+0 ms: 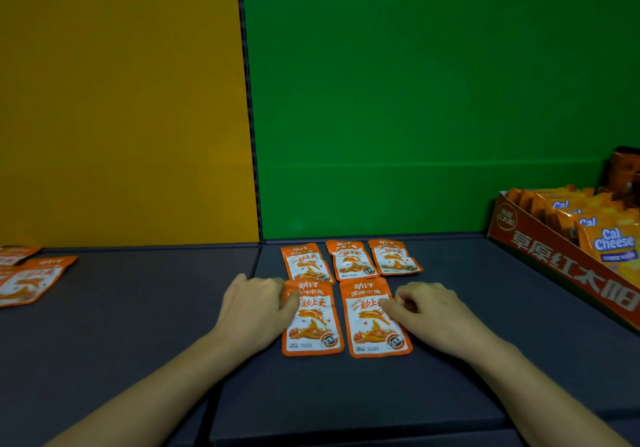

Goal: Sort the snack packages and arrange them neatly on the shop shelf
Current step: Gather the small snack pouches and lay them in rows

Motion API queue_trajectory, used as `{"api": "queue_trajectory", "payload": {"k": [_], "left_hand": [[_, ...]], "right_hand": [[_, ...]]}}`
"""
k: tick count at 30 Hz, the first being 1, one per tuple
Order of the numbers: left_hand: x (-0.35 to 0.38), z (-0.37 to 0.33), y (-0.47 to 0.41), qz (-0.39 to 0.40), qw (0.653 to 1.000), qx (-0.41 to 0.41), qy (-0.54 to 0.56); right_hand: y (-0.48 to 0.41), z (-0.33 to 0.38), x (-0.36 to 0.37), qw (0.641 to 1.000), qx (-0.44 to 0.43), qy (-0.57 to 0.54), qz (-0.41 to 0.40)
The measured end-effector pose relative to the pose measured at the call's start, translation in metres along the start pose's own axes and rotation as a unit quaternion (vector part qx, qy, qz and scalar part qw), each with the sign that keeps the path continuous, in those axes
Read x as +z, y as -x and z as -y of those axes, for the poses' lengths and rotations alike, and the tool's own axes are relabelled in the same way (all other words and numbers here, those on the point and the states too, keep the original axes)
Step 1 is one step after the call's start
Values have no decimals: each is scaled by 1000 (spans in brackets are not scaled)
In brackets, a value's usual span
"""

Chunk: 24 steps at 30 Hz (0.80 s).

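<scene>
On my feed the left hand [258, 304] hides the upper left corner of the front-left packet [313, 325], a flat orange-and-white foil snack pouch. Its fingers are curled onto that edge, gripping it. The right hand [426, 311] covers the right edge of the front-right packet [372, 329], thumb and bent fingers pinching it there. The loose packets [31, 280] of the same kind are cut off at the left border. The orange cardboard display box [561, 273] runs out of frame on the right, and I cannot make out the dark orange shape behind it

I read 劲仔, 深海小鱼 and 一秒上头 on the pouches, 草原红太阳 on the box wall, and "Cal Cheese" on the yellow-orange bags [614, 242] standing inside

Both held pouches lie flat, side by side, on the dark grey shelf board [138, 325], just in front of a back row of three packets [349, 259]. Behind rise a mustard-yellow back panel [121, 100] and a green back panel [433, 100], split by a black slotted upright [247, 100]
</scene>
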<state>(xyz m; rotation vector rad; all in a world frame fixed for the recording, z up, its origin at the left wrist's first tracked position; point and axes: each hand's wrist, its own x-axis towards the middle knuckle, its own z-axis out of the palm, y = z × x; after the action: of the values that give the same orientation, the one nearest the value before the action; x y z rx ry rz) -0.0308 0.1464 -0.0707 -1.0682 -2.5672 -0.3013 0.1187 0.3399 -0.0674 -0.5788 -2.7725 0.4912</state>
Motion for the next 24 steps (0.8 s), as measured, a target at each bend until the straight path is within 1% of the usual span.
{"api": "queue_trajectory", "payload": {"k": [3,6,9,12,14,17,21,24], "left_hand": [[1,2,0,-6,1000,-13,20],[-4,4,1,-53,998,-6,39],[-17,13,6,-128,990,9,58],[-31,29,17,-157,986,3,55],[-38,44,26,-168,985,11,49],[-46,74,41,-163,986,10,37],[-58,127,58,-162,987,-13,19],[-68,173,69,-153,988,-25,10]], "right_hand": [[-3,-3,0,1000,13,-1,10],[-3,-2,-4,1000,7,-14,-26],[-1,12,-13,996,-47,-22,-76],[-3,41,-19,989,-114,-20,-92],[-7,65,-18,984,-161,-4,-80],[-15,104,-11,977,-205,5,-61],[-25,162,11,970,-239,17,-37],[-32,208,30,969,-243,34,-21]]}}
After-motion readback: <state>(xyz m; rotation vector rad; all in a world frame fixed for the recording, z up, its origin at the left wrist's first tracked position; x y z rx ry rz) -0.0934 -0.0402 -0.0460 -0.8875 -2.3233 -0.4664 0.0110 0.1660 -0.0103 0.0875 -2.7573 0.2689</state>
